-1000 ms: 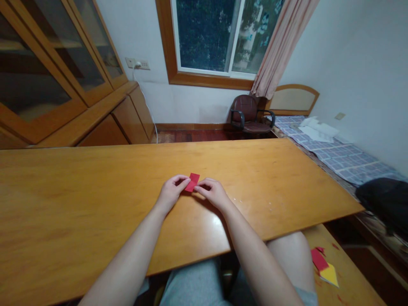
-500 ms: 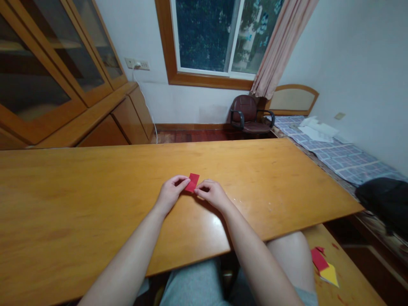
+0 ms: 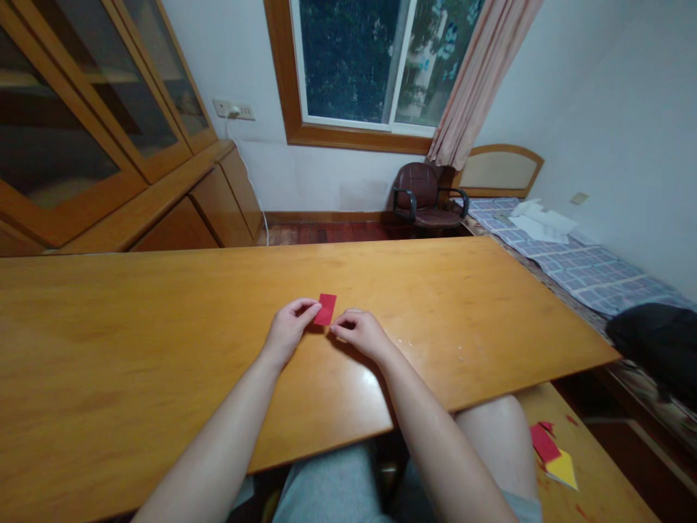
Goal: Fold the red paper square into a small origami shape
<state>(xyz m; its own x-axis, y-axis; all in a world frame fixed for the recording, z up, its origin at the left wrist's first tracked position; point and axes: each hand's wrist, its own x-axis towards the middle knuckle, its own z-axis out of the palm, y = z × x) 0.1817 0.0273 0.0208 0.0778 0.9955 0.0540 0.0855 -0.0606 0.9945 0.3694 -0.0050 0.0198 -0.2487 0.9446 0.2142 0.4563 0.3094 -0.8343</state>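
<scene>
Plainly red, rectangular paper [image 3: 326, 310].

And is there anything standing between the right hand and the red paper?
Nothing visible. The right hand is close to the lower right corner of the red paper; whether its fingertips touch is hard to tell. The left hand pinches the paper's left side.

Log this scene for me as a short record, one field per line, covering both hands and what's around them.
Left hand: pinching a small red piece by its left edge
Right hand: beside the red piece's lower right corner; contact unclear
Below both: wooden table
Bottom right: red sheet, yellow sheet on lower wooden surface
Beyond table: brown chair, window
Right side: bed, black item
</scene>
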